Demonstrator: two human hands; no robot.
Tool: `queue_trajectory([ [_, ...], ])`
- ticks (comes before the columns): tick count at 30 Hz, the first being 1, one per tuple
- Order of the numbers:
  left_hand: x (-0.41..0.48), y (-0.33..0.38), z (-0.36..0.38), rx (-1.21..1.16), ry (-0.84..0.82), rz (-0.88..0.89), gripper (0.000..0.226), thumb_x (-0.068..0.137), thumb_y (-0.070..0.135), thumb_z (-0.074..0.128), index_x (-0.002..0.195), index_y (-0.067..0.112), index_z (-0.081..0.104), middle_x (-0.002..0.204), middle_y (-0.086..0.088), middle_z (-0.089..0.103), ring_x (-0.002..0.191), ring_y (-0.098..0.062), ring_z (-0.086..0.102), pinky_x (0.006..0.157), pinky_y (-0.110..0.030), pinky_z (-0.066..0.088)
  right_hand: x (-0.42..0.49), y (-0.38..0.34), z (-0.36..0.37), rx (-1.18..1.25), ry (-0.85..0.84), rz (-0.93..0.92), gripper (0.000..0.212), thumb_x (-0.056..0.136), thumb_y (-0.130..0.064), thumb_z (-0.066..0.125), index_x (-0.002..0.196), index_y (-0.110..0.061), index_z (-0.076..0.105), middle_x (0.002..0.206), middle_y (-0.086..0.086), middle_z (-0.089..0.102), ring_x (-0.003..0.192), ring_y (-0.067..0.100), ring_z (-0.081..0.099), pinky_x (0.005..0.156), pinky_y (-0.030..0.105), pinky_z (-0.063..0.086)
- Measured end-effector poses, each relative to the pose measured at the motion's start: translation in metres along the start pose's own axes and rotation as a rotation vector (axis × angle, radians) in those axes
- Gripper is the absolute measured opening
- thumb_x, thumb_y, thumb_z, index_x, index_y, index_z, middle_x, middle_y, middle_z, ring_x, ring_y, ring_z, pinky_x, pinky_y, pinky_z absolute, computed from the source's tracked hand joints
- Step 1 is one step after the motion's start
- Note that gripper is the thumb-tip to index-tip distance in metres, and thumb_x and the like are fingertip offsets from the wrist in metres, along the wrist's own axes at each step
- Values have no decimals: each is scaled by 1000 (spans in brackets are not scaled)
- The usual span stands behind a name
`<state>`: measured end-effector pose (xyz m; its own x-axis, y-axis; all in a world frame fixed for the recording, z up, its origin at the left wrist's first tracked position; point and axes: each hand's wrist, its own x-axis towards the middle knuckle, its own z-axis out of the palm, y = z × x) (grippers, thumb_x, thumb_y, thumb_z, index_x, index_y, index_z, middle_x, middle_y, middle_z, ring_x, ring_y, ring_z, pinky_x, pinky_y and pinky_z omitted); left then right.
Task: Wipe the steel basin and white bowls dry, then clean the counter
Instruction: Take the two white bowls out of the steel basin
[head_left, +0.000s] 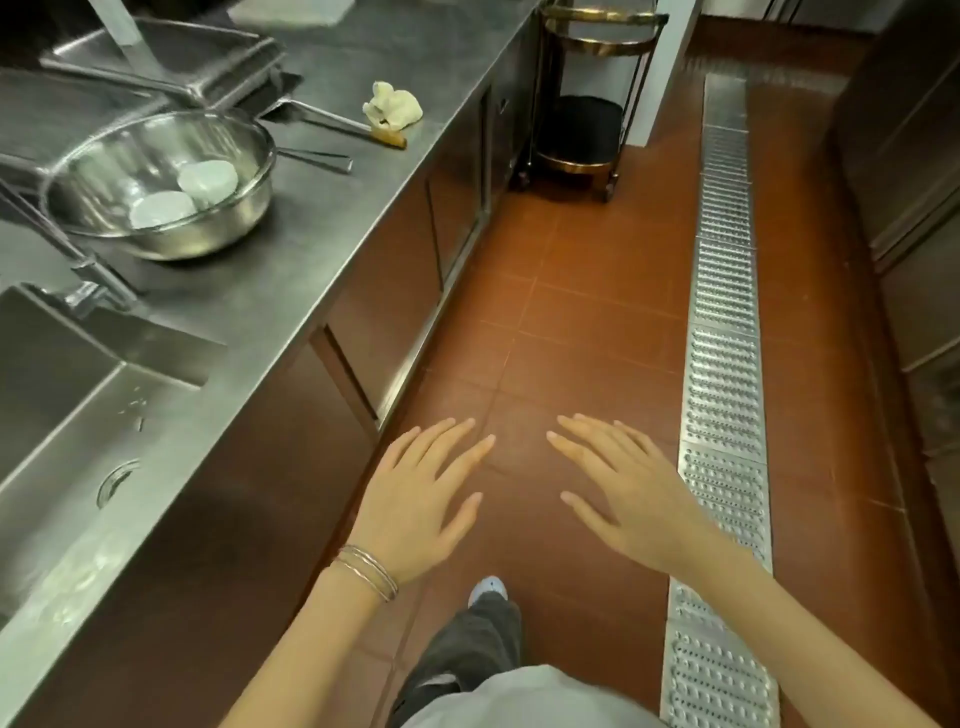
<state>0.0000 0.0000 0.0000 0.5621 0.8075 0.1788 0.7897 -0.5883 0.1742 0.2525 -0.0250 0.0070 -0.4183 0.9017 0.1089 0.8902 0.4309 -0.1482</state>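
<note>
Sink (62, 395): sunk into the near left end of the steel surface (291, 270); a faucet (78, 260) stands at its far rim.
Basin (218, 228): upright on the surface just beyond the faucet.
Bowls (208, 179): two, white, mouth down inside the basin, close together.
Cloth (393, 106): cream, crumpled, near the surface's front edge, well beyond the basin.
Left hand (415, 499): grip apart, fingers straight and spread, palm down, holding nothing; over the floor (571, 312) just off the surface's front edge.
Right hand (628, 499): grip apart, fingers spread, holding nothing; near the left hand, over the floor.
Grate (724, 364): long metal strip set in the floor, right of both hands.
</note>
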Motion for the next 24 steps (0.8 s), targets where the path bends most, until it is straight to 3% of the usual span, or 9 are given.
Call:
queue_trajectory([
  [8,89,-60,-6,-5,42,-82,49,89,38,41,135,23,46,139,-2,47,130,-19,41,108,-37,26,120,51,-2,93,53,2,51,90,-42,40,137,-23,38,144,-1,42,134,16,35,109,40,29],
  [16,161,-104,35,20,-82,-232,50,89,42,40,137,29,42,140,1,47,131,-16,40,110,-32,22,208,116,31,99,-58,-91,52,91,-46,37,138,-26,37,145,-5,39,135,11,30,110,36,24],
  [24,292,-156,20,67,41,-365,50,87,39,40,135,25,46,137,-1,50,128,-17,41,108,-34,22,357,203,5,84,-76,-262,51,90,-44,39,135,-22,44,141,-2,45,132,16,38,107,36,27],
])
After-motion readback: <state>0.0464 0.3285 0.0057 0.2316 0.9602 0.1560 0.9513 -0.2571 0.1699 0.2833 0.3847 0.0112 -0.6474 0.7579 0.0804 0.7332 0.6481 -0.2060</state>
